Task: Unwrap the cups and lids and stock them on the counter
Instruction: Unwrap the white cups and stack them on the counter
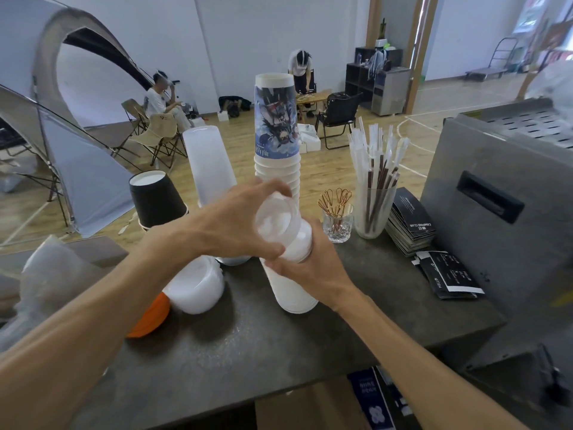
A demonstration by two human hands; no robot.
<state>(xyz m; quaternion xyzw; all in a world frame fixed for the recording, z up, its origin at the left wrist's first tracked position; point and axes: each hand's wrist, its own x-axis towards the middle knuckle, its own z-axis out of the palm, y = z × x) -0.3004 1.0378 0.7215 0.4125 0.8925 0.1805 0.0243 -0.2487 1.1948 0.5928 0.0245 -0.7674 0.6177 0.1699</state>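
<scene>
White walls (235, 32); wood floor (335, 169); folding chairs (161, 138); dark shelving (359, 79)

Standing on dark counter (235, 346): glass jar (373, 212) holding wrapped straws (376, 147), small cut glass (337, 225) holding looped picks (336, 198) just left of it. Lying right of jar: stack of black sleeves (409, 225), black packets (449, 274). Occupying right edge: grey machine (508, 187). Sitting beyond, on wooden floor: folding chairs (158, 138), grey tent (55, 119).
</scene>
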